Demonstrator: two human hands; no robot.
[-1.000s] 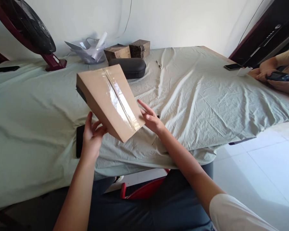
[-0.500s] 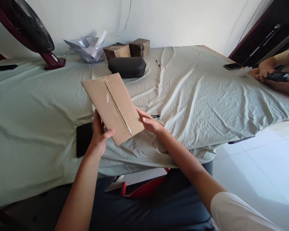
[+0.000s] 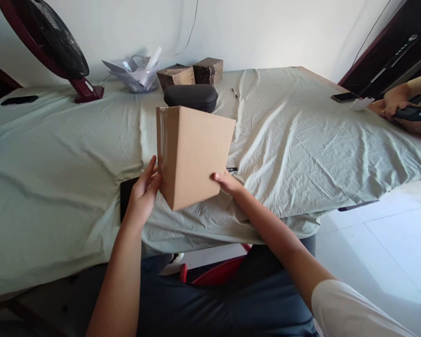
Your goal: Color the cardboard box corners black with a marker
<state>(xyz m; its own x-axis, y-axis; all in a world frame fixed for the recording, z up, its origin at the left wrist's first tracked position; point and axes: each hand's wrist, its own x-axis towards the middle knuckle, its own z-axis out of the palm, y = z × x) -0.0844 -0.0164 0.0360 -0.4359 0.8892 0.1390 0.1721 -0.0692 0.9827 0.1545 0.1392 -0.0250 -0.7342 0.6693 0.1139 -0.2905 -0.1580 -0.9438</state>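
A plain brown cardboard box [image 3: 199,150] is held tilted above the cloth-covered table, one broad blank face towards me. Clear tape runs along its narrow left side. My right hand [image 3: 228,181] grips the lower right edge, its thumb on the broad face and its other fingers hidden behind. Against the taped left side rests my left hand [image 3: 143,189], thumb and fingertips at the edge, steadying the box. Beneath my left hand lies a flat black object [image 3: 125,194], partly covered. A black pen-like item [image 3: 232,169] shows just beyond my right hand.
Behind the box sit a black zip case [image 3: 191,96], two dark-patterned boxes [image 3: 208,70] and a clear plastic basket [image 3: 135,82] of papers. A fan [image 3: 87,91] stands at left. At right, another person's hands [image 3: 395,105] hold a dark object near a phone [image 3: 344,97].
The box has been turned, so its taped face now points left and a blank face shows. My left thumb has shifted from the taped face to the edge. The view has moved slightly.
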